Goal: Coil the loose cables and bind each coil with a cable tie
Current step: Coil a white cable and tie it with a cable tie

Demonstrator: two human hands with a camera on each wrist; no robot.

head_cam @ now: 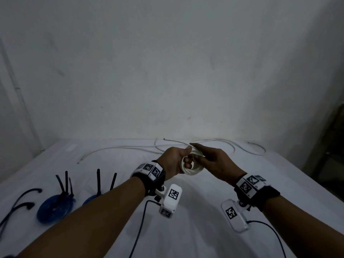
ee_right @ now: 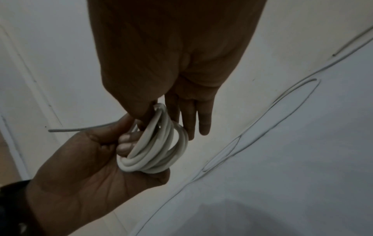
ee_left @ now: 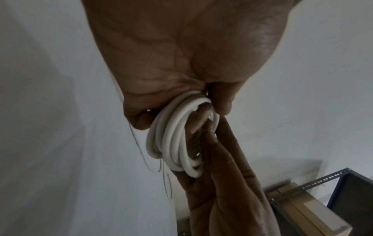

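Loops of white cable (head_cam: pixel 191 165) sit gripped in my left hand (head_cam: pixel 175 161), my right hand (head_cam: pixel 212 162) pinching them, and they could spring apart if I loosen.

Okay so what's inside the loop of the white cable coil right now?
The left hand's fingers pass through the white cable coil and grip it. The right hand pinches its top strands. The cable's end inside the bundle is covered.
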